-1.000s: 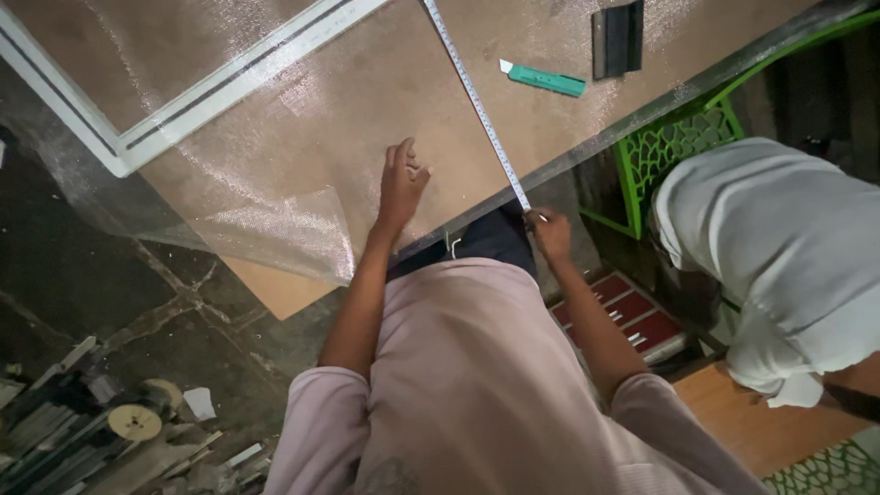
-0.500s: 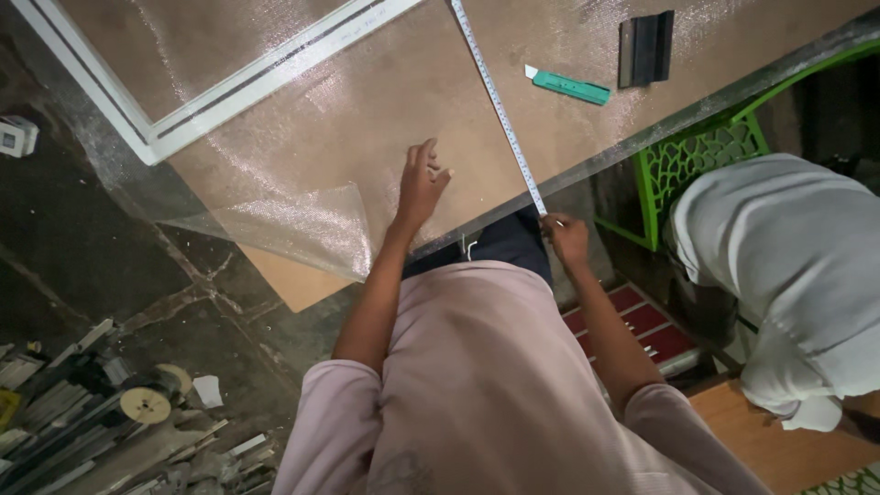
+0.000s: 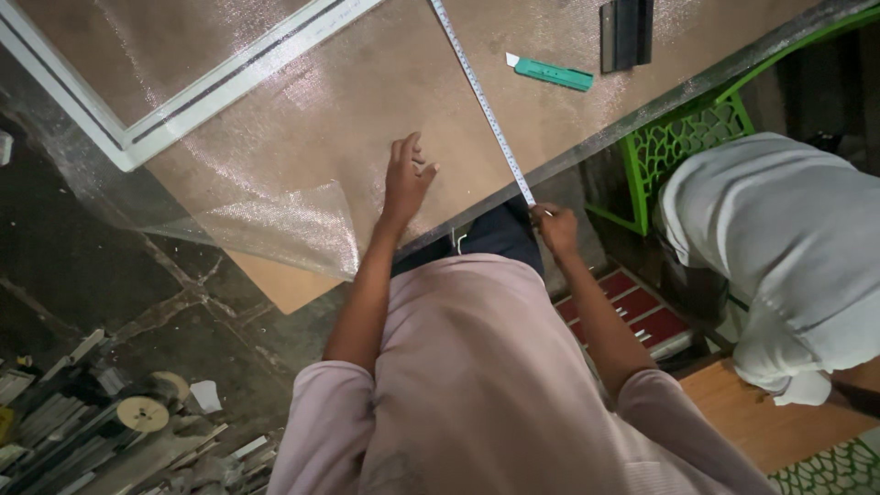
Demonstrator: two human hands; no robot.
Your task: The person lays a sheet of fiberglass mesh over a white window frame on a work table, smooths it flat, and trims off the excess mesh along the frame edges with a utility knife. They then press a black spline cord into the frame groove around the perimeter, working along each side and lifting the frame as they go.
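Step in hand, as judged: measuring across the mesh sheet (image 3: 348, 119) spread over the brown board (image 3: 284, 284), which fills the upper centre of the frame.

The tape measure (image 3: 481, 101) runs from the top edge of the frame diagonally down to the board's near edge at centre. Your right hand (image 3: 555, 227) pinches the tape's near end at that edge, fingers closed on it. Your left hand (image 3: 406, 179) lies flat on the mesh just left of the tape, fingers spread and palm down, holding nothing and pressing the sheet onto the board.

The next move seems to call for keeping the tape taut and straight while the left hand keeps the mesh from creeping.

A green utility knife (image 3: 553, 73) and a dark flat tool (image 3: 625, 32) lie on the mesh at upper right, well apart from both hands. A white frame (image 3: 229, 78) sits at upper left. Another person in white (image 3: 788, 247) bends at the right of the frame.
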